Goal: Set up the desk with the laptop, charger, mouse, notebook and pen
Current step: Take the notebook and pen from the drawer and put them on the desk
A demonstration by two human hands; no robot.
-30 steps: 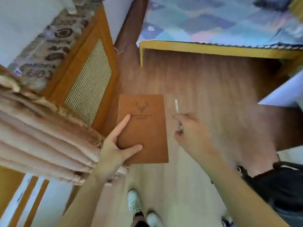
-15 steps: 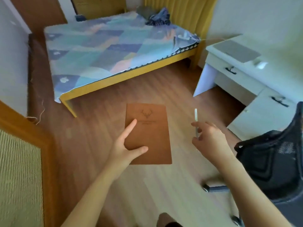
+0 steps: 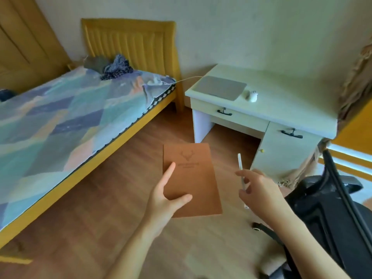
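Note:
My left hand (image 3: 166,200) holds a brown notebook (image 3: 193,178) with a deer-head emblem, flat in the air above the wooden floor. A white pen (image 3: 241,172) stands nearly upright in my right hand (image 3: 259,190), just right of the notebook. Farther off at the right is a white desk (image 3: 281,109). On it lies a shut grey laptop (image 3: 220,87) with a white charger cable (image 3: 187,79) running off its left edge toward the bed. A white mouse (image 3: 252,96) sits right beside the laptop.
A bed (image 3: 70,117) with a yellow frame and patterned cover fills the left side. A black office chair (image 3: 330,218) stands at the lower right, close to my right arm. A tan curtain (image 3: 356,77) hangs right of the desk. Wooden floor lies between the bed and the desk.
The view has swung up and to the right, from the floor and a door to the bed and desk. Both hands keep the same hold on the notebook and the pen.

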